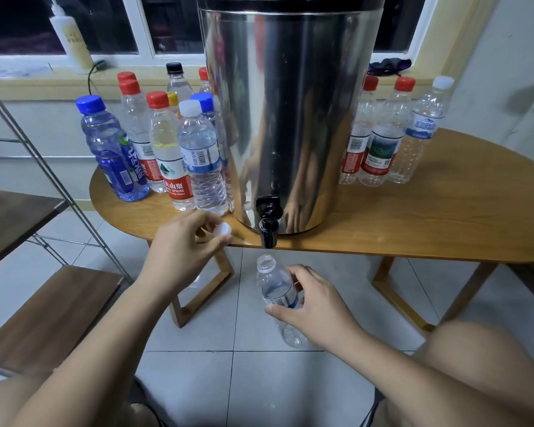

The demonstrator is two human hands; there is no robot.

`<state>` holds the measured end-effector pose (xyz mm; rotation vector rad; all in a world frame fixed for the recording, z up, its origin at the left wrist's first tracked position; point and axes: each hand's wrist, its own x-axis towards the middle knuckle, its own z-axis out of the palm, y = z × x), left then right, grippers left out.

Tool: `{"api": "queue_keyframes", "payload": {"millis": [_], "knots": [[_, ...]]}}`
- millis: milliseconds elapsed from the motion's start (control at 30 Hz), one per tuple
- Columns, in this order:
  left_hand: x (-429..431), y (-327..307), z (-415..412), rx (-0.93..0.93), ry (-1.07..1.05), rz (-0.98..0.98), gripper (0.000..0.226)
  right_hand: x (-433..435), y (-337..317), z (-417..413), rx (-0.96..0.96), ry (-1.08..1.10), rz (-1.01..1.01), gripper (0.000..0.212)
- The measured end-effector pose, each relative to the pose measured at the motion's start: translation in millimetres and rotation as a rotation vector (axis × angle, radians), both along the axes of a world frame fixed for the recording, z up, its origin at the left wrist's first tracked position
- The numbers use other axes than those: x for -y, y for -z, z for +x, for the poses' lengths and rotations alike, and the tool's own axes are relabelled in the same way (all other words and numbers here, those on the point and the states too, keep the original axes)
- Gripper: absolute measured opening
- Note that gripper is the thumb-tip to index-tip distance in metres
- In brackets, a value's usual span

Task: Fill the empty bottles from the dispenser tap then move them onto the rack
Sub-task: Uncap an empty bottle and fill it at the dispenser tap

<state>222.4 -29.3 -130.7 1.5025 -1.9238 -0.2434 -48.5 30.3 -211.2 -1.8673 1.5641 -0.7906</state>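
Uncapped bottle (275, 285) gripped at mid-body by right hand (315, 306), just below tap (268, 234); long axis tilted, mouth toward 11 o'clock, base toward 5. Spout at 12 o'clock of the mouth. White cap (223, 229) pinched in left hand (179, 251), 9 o'clock of tap.

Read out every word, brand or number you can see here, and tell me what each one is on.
"夫山泉", "SPRING": red label, red-capped bottle left of the dispenser.
Blue bottle: big sideways characters, not reliably readable.
White-capped bottle, far right: blue-label characters blurred.
Open bottle in right hand: label unreadable.
Barcodes, small print elsewhere: too small.
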Motion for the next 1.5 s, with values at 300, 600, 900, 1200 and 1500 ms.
{"api": "queue_keyframes", "payload": {"millis": [300,600,900,1200,1500], "knots": [[16,11,2,-0.017,-0.03,0.056,0.04,1,1,0,0.012,0.016,0.02,0.054],[-6,-27,-21,-0.315,0.041,-0.037,0.023,3,-1,0,0.028,0.022,0.019,0.054],[-28,-43,-52,-0.42,0.333,-0.03,0.032,6,1,5,0.038,0.026,0.006,0.054],[-26,-41,-58,-0.295,0.394,-0.136,0.03,10,7,6,0.068,0.031,0.016,0.053],[-30,-35,-59,-0.109,0.317,-0.292,0.016,10,12,7,0.089,0.024,0.029,0.051]]}}
